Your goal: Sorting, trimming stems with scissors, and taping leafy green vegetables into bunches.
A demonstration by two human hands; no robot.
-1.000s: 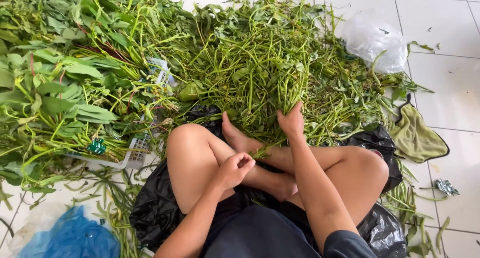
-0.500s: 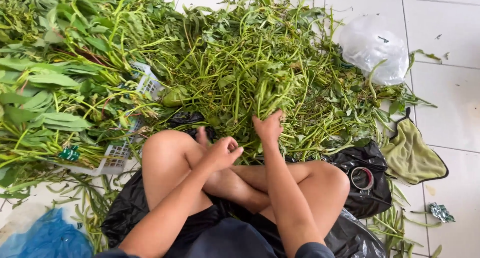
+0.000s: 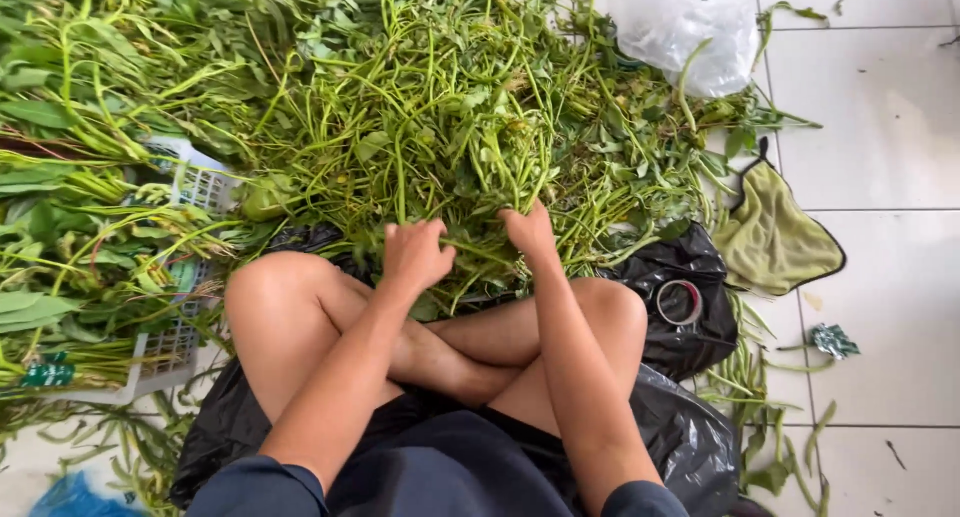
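A big heap of long green stems with leaves [image 3: 440, 107] covers the tiled floor in front of my crossed bare legs. My left hand [image 3: 415, 254] is closed on a bunch of stems at the heap's near edge. My right hand [image 3: 527, 229] grips stems just to the right of it, about a hand's width away. Both hands sit above my knees, fingers buried in the greens.
A white plastic basket [image 3: 185, 352] with leafy bundles lies at left. A black plastic bag [image 3: 690, 437] is under me, with a roll of tape [image 3: 679, 302] on it. A green cloth [image 3: 770, 232] lies at right, a clear plastic bag [image 3: 690, 27] at top right, something blue [image 3: 75, 497] at bottom left.
My left hand has risen from my knee into the stems beside my right hand. The view has shifted, so the heap sits closer and lower.
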